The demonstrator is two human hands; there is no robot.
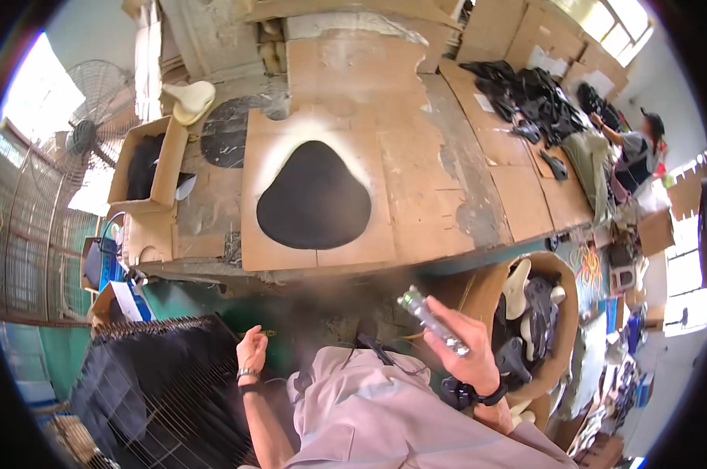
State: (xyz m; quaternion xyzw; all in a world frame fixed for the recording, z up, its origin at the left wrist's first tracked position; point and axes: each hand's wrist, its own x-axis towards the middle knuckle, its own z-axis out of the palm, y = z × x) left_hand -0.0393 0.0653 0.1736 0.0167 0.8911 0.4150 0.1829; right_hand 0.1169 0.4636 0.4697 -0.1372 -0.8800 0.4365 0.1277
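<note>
My right hand (pixel 467 344) is wrapped round a silver metal spray gun (pixel 432 316), held in front of my body with its tip pointing up and left. My left hand (pixel 251 349) hangs low on the left with loosely bent fingers and nothing in it, beside a wire rack (pixel 205 399) draped with black sheet pieces. Ahead on the table lies a black rounded-triangle piece (pixel 314 195), shaped like a saddle cover. It rests flat on a cardboard sheet (pixel 279 256), with a whitish spray haze round its upper edge. Neither hand touches it.
A cardboard box (pixel 170 168) of black pieces and a cream saddle (pixel 191 102) stand at the table's left. Black parts (pixel 518 94) are heaped at the far right, near another person (pixel 637 152). A big carton (pixel 561 344) of saddles stands right of me. A fan (pixel 84 137) is at left.
</note>
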